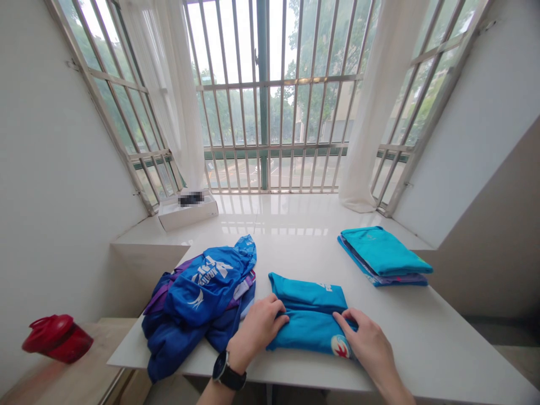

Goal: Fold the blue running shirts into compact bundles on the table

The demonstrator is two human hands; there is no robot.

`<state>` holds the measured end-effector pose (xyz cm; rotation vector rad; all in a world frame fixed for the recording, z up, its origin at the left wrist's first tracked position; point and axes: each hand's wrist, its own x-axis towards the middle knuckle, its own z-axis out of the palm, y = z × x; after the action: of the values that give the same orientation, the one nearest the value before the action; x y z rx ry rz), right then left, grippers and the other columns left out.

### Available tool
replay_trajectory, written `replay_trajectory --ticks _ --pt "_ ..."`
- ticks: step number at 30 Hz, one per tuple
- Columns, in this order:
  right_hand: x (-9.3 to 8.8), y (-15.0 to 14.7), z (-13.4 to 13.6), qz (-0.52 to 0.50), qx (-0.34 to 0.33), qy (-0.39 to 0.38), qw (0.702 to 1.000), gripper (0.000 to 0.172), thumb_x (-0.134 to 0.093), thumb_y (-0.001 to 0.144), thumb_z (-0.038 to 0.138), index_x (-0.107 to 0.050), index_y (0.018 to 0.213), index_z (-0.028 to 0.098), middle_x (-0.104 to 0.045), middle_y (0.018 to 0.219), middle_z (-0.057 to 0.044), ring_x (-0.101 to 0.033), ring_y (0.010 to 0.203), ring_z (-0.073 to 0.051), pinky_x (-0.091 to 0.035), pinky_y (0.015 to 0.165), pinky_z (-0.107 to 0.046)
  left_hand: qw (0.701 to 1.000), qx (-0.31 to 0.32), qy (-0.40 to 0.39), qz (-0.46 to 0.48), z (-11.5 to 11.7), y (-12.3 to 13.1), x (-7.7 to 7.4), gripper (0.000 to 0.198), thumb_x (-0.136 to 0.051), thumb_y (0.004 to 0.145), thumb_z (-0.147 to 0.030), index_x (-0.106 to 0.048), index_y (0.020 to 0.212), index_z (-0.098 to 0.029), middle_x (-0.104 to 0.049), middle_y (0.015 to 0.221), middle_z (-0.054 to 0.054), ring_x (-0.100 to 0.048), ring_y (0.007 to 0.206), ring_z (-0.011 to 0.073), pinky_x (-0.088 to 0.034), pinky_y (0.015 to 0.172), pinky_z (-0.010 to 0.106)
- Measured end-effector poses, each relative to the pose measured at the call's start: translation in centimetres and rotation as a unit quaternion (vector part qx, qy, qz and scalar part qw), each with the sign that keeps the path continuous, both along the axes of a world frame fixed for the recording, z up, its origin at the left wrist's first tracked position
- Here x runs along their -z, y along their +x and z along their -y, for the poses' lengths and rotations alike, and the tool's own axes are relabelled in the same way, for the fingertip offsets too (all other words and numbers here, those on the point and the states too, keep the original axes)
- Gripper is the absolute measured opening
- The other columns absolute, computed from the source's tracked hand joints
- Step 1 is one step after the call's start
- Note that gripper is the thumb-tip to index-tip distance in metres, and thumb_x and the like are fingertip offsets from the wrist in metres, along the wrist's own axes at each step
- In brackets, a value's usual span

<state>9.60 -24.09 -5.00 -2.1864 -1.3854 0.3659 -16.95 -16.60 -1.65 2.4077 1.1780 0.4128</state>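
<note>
A folded turquoise shirt (310, 315) lies on the white table (422, 337) right in front of me. My left hand (258, 329), with a black watch on the wrist, grips the shirt's left edge with curled fingers. My right hand (367, 343) pinches the shirt's right side near a red and white logo. To the left sits a loose heap of dark blue and purple garments (198, 298). A neat stack of folded turquoise and blue shirts (382, 256) rests at the right of the table.
A white box (188, 211) sits on the glossy window sill at the back left. A red lidded container (57, 337) stands on a low wooden surface at the left. Barred windows and white curtains fill the background.
</note>
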Motion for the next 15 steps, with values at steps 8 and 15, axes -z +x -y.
replay_trajectory --ticks 8,15 --pt "0.68 -0.1 0.28 0.004 0.007 0.032 0.999 0.041 -0.047 0.086 0.063 -0.065 0.075 0.029 -0.072 0.082 -0.002 -0.067 0.075 -0.023 -0.046 0.06 -0.03 1.0 0.014 0.016 0.017 -0.12 -0.21 -0.26 0.012 -0.057 0.095 -0.029 -0.068 0.093 -0.023 -0.069 0.1 0.003 -0.065 0.092 0.0202 -0.046 0.083 0.028" --pt "0.85 -0.08 0.45 -0.014 0.012 0.027 0.999 0.041 -0.047 0.086 0.065 -0.065 0.078 0.029 -0.072 0.085 -0.002 -0.067 0.08 -0.025 -0.047 0.063 -0.031 0.998 -0.016 0.008 0.052 -0.35 0.17 0.15 0.015 -0.052 0.099 -0.029 -0.066 0.1 -0.023 -0.072 0.098 0.004 -0.066 0.092 0.0214 -0.045 0.079 0.028"
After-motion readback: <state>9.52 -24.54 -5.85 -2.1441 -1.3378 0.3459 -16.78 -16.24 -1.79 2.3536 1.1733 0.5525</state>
